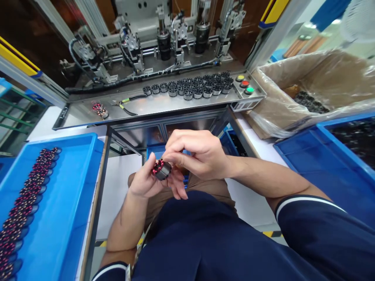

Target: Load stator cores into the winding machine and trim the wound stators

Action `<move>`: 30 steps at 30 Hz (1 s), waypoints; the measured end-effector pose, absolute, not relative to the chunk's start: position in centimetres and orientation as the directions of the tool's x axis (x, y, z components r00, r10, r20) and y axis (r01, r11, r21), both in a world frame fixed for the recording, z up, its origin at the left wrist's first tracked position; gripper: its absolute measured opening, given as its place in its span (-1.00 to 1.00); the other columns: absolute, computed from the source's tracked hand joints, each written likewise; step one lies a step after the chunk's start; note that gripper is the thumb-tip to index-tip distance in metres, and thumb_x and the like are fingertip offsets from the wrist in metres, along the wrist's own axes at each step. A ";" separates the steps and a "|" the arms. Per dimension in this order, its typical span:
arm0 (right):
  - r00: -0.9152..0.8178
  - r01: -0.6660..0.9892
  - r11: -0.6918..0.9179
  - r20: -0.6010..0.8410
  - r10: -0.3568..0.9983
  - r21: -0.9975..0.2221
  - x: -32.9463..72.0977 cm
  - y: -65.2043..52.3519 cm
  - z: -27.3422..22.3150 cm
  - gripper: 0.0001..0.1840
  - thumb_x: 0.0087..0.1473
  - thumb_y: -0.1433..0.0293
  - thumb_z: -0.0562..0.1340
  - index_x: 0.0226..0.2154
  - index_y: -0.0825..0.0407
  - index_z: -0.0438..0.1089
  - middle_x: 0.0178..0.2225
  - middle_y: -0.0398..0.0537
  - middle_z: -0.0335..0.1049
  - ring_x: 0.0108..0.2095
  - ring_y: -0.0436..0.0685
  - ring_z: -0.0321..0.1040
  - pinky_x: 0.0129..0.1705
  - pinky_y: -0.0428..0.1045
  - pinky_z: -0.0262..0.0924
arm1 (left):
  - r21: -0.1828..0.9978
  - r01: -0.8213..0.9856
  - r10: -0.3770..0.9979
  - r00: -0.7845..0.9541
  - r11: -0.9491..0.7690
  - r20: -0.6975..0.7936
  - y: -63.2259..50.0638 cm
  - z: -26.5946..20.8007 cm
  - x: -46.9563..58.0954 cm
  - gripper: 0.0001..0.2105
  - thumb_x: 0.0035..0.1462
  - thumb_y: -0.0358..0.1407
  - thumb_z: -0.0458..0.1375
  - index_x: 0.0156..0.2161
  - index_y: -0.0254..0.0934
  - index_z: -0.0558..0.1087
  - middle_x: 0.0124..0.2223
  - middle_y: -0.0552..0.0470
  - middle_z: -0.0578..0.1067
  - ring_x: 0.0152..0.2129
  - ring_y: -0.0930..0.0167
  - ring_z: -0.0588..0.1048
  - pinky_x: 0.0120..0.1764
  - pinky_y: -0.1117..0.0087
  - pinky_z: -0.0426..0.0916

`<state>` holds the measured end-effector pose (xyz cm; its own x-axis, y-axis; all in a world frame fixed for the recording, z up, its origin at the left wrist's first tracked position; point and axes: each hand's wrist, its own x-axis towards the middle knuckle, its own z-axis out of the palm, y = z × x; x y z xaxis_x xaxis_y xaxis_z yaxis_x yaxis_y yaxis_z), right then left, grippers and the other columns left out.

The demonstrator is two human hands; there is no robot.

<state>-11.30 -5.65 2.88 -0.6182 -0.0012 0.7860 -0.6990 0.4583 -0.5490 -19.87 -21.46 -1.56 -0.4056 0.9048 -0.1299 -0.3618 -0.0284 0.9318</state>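
Note:
Over my lap, my left hand (148, 177) holds a wound motor stator (163, 171), a short dark cylinder with red and copper-coloured windings on its upper face. Thumb and palm support it while the other fingers spread out beyond it. My right hand (195, 152) is closed in a pinch at the stator's upper edge. Whatever sits between those fingertips, perhaps a wire end, is too small to make out. Ahead on the metal ledge lie pliers (125, 104) with green and black handles, and two wound stators (100, 111) with red and copper windings.
Several black unwound stator cores (197, 88) stand in rows on the ledge (164, 104), beside a button box (247, 88). Machine fixtures (164, 39) rise behind. Wound stators (26, 191) line a blue tray (64, 187) at left. A plastic-lined carton (293, 78) and blue bin (310, 152) stand right.

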 end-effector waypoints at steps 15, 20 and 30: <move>-0.628 -0.669 0.468 0.776 0.057 -0.577 -11.4 -5.7 3.1 -0.82 0.23 0.46 0.25 -0.42 0.12 0.43 -0.45 -0.10 0.46 -0.41 -0.06 0.40 -0.34 -0.13 0.34 | 0.903 -0.394 0.884 -0.467 -0.171 -0.036 -21.3 -1.4 -19.5 -0.38 0.06 0.30 0.08 -0.28 -0.28 0.56 -0.32 -0.16 0.60 -0.28 0.15 0.63 -0.42 0.25 0.55; -0.617 -0.641 0.521 0.782 0.088 -0.564 -11.2 -5.4 3.0 -0.81 0.22 0.48 0.26 -0.45 0.12 0.43 -0.47 -0.10 0.44 -0.45 -0.06 0.38 -0.38 -0.13 0.32 | 0.866 -0.453 0.893 -0.450 -0.212 -0.017 -21.8 -1.2 -19.2 -0.67 0.17 -0.02 0.23 -0.19 -0.27 0.55 -0.39 -0.04 0.59 -0.59 0.39 0.57 -0.61 0.46 0.43; -0.607 -0.634 0.521 0.785 0.122 -0.572 -11.8 -5.5 3.1 -0.78 0.23 0.48 0.24 -0.47 0.11 0.42 -0.49 -0.13 0.45 -0.44 -0.07 0.39 -0.36 -0.13 0.34 | 0.846 -0.122 0.624 -0.730 -0.520 0.278 -21.1 -1.8 -18.5 -0.48 -0.16 -0.25 0.49 -0.02 -0.06 0.50 -0.09 0.06 0.52 -0.22 0.42 0.58 -0.12 0.38 0.52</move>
